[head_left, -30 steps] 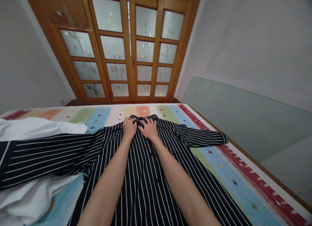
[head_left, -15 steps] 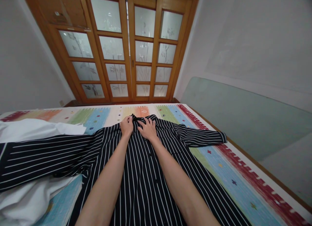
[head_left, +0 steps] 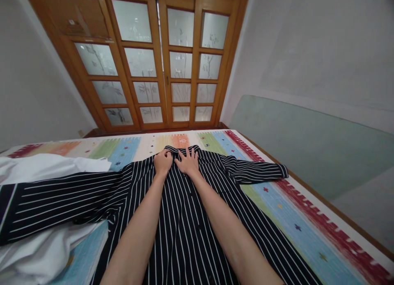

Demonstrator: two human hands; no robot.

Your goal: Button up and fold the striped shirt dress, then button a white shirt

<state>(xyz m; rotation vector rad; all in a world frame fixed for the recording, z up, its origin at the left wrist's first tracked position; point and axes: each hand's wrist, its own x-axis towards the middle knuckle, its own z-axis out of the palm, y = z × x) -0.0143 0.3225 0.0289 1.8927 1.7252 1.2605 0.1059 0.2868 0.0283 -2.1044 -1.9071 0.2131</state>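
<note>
I had the black white-pinstriped fabric shirt [head_left: 184, 219] lying flat, front up, on the bed's multicoloured striped woven cover [head_left: 277, 203], its sleeves spread out to either side. My left hand [head_left: 163, 162] was curled shut at the shirt's collar [head_left: 175, 149], seemingly pinching its edge, though my knuckles hid the grip itself. My right hand [head_left: 188, 163] lay just beside it on the shirt, right below the collar, released, fingers spread and pressed flat on the cloth. A crumpled white cloth [head_left: 46, 170] lay under the shirt's sleeve on my left. Beyond the collar stood a glazed wooden door [head_left: 163, 71].
</note>
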